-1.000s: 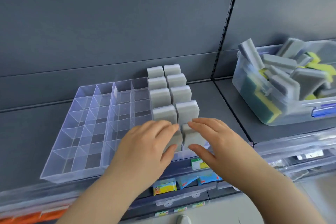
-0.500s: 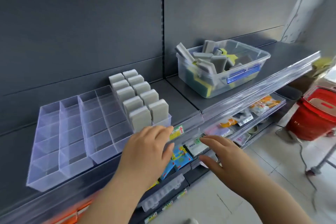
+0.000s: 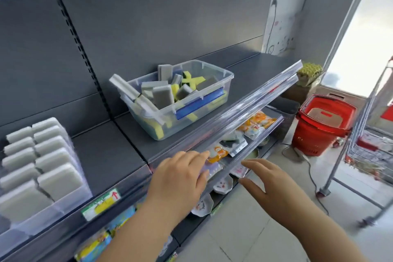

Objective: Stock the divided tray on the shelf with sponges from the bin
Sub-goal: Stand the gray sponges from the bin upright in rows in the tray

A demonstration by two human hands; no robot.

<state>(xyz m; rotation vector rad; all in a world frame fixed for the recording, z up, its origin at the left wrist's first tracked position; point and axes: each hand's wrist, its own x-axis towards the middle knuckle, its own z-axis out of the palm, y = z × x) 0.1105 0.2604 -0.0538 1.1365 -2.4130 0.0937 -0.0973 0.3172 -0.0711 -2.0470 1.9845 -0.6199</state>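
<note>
Both empty: left hand (image 3: 178, 178), right hand (image 3: 268, 185), near shelf edge (image 3: 244, 108).

Setting: retail shop aisle. Evidence:
- Grey metal gondola shelf (image 3: 110, 155) against a matching back panel (image 3: 170, 27), with a slotted upright (image 3: 81, 49) for adjustable tiers.
- Clear plastic price rail (image 3: 244, 108) along the shelf front, carrying a printed price label (image 3: 102, 203) with a red arrow.
- Packaged goods (image 3: 255, 125) on the tier below.
- Red shopping basket (image 3: 323, 125) on the tiled floor (image 3: 244, 229).
- Wheeled metal cart (image 3: 349, 140) at the right.
</note>
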